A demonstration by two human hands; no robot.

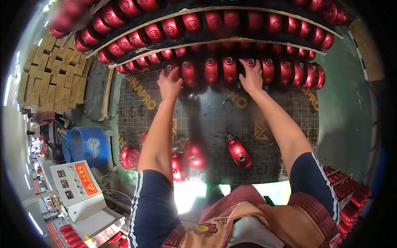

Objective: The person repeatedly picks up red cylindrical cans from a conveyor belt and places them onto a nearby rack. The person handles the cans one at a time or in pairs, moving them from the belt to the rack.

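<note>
Both my arms reach across a dark, wet board printed with a grid, to a row of glossy red bottles along its far side. My left hand has its fingers curled round the red bottle toward the row's left end. Further right, my right hand grips another red bottle between thumb and fingers. Standing between my hands are several more, among them a red bottle with its open metallic neck up. Nearer me a loose red bottle lies tilted, its neck toward me.
Behind the row, stacked boards carry more red bottles in layers. More loose bottles lie by my left forearm. At left are a blue barrel, a control box and stacked cartons. Racked red pieces stand at lower right.
</note>
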